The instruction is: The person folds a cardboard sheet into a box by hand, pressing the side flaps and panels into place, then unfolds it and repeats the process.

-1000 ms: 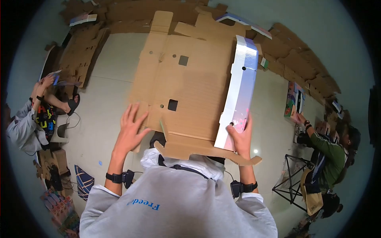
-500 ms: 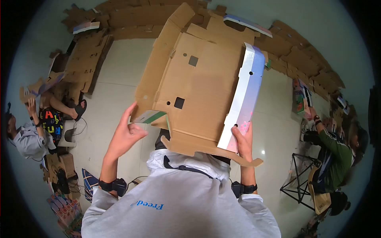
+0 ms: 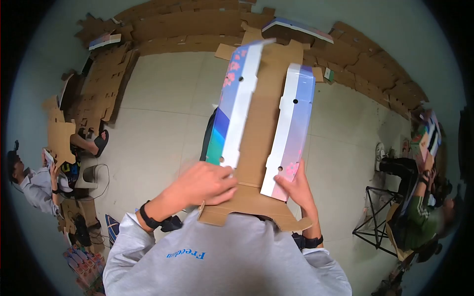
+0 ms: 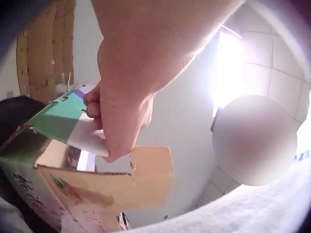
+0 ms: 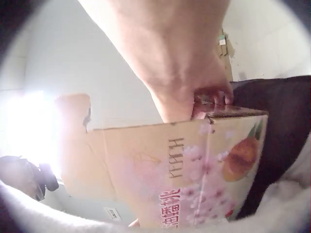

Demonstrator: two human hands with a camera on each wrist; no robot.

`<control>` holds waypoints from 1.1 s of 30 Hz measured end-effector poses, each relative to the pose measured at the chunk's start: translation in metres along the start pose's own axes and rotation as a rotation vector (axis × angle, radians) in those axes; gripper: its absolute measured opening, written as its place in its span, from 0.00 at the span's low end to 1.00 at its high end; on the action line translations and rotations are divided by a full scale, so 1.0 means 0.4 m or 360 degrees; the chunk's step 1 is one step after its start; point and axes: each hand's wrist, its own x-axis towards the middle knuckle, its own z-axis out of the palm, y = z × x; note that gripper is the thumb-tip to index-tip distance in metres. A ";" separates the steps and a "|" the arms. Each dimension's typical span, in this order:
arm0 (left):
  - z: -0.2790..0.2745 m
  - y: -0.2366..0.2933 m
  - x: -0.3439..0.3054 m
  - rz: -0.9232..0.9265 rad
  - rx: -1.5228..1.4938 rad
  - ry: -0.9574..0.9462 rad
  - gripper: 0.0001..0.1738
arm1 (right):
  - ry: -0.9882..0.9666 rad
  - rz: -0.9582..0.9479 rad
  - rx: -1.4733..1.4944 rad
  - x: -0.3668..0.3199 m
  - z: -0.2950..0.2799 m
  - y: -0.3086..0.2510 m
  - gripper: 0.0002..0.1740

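Note:
A cardboard box (image 3: pixel 265 118) lies partly folded in front of the body, brown inside, with both long sides raised and their white edge strips turned inward. My left hand (image 3: pixel 205 183), slightly blurred, has curled fingers at the near end of the blue and green left side (image 3: pixel 228 118); the left wrist view shows those fingers gripping the green and white panel (image 4: pixel 65 119). My right hand (image 3: pixel 298 190) grips the near end of the lilac right side (image 3: pixel 296 128), thumb on top. Printed peaches and blossoms show on the box's outer face (image 5: pixel 194 170). The right fingers are partly hidden.
Flattened cardboard (image 3: pixel 182 27) lines the far wall, with more stacked at the left (image 3: pixel 101 81). A person (image 3: pixel 37 175) sits at the left and another (image 3: pixel 419 217) at the right, beside a black folding frame (image 3: pixel 375 227). Tiled floor (image 3: pixel 158 89) surrounds the box.
The left side of the box has risen and folded inward, showing its printed face. My left hand has moved right onto its near end. My right hand keeps its grip on the right side.

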 end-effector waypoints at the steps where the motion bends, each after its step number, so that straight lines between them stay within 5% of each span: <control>1: 0.027 0.010 0.006 -0.0034 0.0054 -0.0235 0.07 | 0.0006 0.0011 0.0009 -0.015 0.009 -0.007 0.54; 4: 0.098 0.001 -0.015 0.0060 -0.0053 -0.0233 0.03 | 0.0105 0.0008 -0.0012 -0.050 0.026 0.015 0.56; 5: 0.100 -0.005 -0.029 -0.0007 -0.0059 -0.0476 0.07 | 0.0152 -0.0001 -0.0027 -0.057 0.024 0.025 0.57; 8: 0.045 -0.036 -0.068 0.0084 -0.0107 -0.0445 0.16 | 0.0453 0.0051 0.0132 -0.072 0.062 0.004 0.59; 11: -0.044 -0.018 -0.088 0.0119 0.0100 -0.0493 0.26 | 0.0366 -0.0013 0.0176 -0.062 0.051 0.048 0.60; 17: 0.073 -0.073 -0.136 -0.0116 -0.0503 0.0061 0.38 | 0.0307 -0.0037 0.0255 -0.056 0.044 0.036 0.58; 20: 0.130 -0.087 -0.133 -0.0578 -0.0629 0.0598 0.44 | 0.0261 -0.0024 0.0078 -0.063 0.021 0.015 0.48; 21: 0.133 -0.092 -0.123 -0.0740 -0.0657 0.0528 0.55 | 0.0304 -0.0038 0.0085 -0.056 0.002 0.044 0.42; 24: 0.161 -0.078 -0.114 -0.1035 -0.1100 0.0615 0.57 | 0.0479 -0.0067 -0.0015 -0.069 -0.038 0.122 0.27; 25: 0.158 -0.084 -0.123 -0.0973 -0.0877 0.0455 0.62 | 0.0565 -0.0087 -0.0137 -0.074 -0.044 0.092 0.24; 29: 0.149 -0.065 -0.125 -0.0882 -0.0643 0.0412 0.54 | 0.0944 -0.0126 0.0007 -0.121 -0.039 0.031 0.16; 33: 0.124 -0.075 -0.104 -0.0741 -0.0320 0.0413 0.42 | 0.0858 -0.0237 -0.0360 -0.112 0.004 -0.018 0.11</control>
